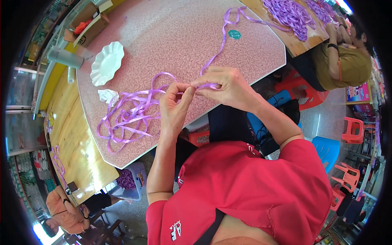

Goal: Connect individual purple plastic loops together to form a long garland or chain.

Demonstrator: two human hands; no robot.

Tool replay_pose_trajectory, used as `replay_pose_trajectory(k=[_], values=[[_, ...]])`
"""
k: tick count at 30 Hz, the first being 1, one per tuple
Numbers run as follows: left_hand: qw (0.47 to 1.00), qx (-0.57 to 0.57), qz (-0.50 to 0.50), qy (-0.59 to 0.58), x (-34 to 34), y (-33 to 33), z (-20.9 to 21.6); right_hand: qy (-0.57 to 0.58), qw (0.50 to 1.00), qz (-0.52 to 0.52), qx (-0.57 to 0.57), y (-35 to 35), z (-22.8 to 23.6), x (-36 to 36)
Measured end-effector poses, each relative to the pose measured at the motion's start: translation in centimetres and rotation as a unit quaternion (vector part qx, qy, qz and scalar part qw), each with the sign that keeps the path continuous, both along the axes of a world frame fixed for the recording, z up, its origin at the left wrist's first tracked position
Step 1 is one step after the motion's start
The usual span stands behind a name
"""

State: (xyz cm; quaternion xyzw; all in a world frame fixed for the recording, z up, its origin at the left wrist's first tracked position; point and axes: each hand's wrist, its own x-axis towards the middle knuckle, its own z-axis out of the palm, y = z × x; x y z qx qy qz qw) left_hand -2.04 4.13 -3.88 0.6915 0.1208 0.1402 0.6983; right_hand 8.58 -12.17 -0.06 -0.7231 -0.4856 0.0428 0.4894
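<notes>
My left hand [175, 105] and my right hand [223, 87] meet above the near edge of a pink speckled table [163, 36]. Thumb and forefinger of each pinch a purple ribbon [210, 86], and the fingertips almost touch. From the right hand a strand runs up across the table to the far right. Left of my left hand lies a loose, tangled heap of the same purple ribbon [136, 108]. Whether the ribbon is knotted between my fingers is too small to tell.
A white scalloped dish [107, 64], crumpled white paper [108, 96] and a grey-green cylinder [65, 57] stand at left. A cardboard box [93, 28] sits behind them. A large ribbon pile [292, 16] lies far right beside a seated person [345, 61]. Another person [67, 210] sits lower left.
</notes>
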Motion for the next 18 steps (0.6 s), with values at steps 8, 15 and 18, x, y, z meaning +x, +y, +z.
replay_pose_trajectory(k=[8, 15, 18], values=[[1.000, -0.011, -0.024, 0.010, -0.2, 0.2, 0.5, 0.042, 0.999, -0.010, 0.004, -0.7, 0.5, 0.4], [0.937, 0.331, -0.034, -0.106, 0.0, 0.0, 2.6, -0.002, 0.999, -0.014, 0.034, -0.5, 0.0, 0.4], [0.899, 0.418, -0.046, -0.121, 0.2, 0.2, 2.9, -0.003, 0.999, 0.005, 0.032, -0.5, 0.0, 0.5]])
